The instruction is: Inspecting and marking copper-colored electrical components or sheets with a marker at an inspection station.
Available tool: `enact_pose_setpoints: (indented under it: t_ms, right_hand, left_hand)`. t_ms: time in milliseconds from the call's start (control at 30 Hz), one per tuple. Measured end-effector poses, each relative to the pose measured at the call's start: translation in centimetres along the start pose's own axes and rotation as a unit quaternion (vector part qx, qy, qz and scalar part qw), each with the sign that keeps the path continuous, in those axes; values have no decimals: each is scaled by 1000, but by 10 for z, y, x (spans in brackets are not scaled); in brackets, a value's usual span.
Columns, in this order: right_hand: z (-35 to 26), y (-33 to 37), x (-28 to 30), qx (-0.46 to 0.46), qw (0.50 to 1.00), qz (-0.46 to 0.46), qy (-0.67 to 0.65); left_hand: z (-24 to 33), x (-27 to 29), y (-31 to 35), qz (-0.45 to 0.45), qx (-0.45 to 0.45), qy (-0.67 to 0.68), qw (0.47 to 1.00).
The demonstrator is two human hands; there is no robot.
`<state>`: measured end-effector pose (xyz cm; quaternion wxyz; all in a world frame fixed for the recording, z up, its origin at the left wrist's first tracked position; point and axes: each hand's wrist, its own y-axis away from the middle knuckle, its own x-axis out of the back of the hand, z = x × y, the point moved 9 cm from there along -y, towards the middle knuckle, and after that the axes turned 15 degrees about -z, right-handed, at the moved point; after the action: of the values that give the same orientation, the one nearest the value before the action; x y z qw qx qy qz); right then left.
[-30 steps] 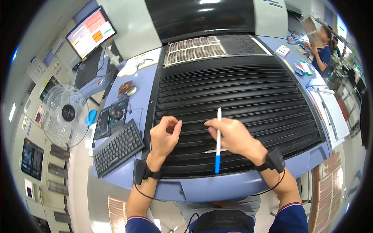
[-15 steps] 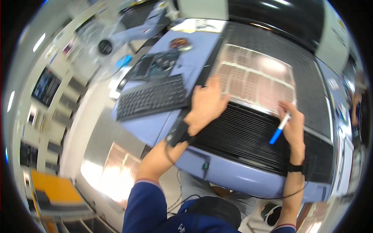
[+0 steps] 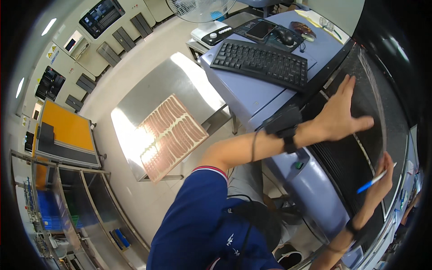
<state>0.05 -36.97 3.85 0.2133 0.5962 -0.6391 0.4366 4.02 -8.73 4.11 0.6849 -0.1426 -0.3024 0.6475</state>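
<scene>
Item 1: my left hand (image 3: pixel 336 116). Fingers spread wide and flat, palm down, gripping nothing. It presses on a thin clear sheet (image 3: pixel 375 96) lying over the black ribbed surface (image 3: pixel 346 166) of the machine. A black wrist device (image 3: pixel 282 122) is strapped just behind the hand, with a cable running back along the forearm.

Item 2: my right hand (image 3: pixel 381 180). Closed around a blue and white pen (image 3: pixel 374 180), blue end pointing back toward my body, white end poking out past the fingers. The fingertips sit at the near edge of the clear sheet; I cannot tell whether they pinch it. A dark band circles that wrist.

Item 3: clear sheet. It runs from under my left palm down to my right hand, its edge catching the light as a pale line.

Item 4: beyond my left fingertips, on the grey-blue desk (image 3: pixel 252 92): black keyboard (image 3: pixel 263 63), then a black mouse (image 3: pixel 284 36) and a phone (image 3: pixel 260 29) on a dark pad.

Item 5: well off to the left of my left forearm: a steel table (image 3: pixel 157 92) bearing a panel of copper-coloured strips (image 3: pixel 170 135).

Item 6: farther left, an orange-topped cart (image 3: pixel 65 130).
</scene>
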Motion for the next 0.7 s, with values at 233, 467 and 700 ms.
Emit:
enact_pose_setpoints:
  t_ms: [233, 467, 700]
  right_hand:
    - [-15, 144, 3, -34, 953, 2, -300]
    - [40, 137, -23, -128, 905, 66, -401]
    - [25, 151, -27, -148, 930, 67, -329]
  left_hand:
    - [-2, 80, 150, -25, 83, 18, 996]
    - [-73, 115, 231, 53, 28, -61, 996]
    - [-68, 107, 205, 159, 88, 64, 981]
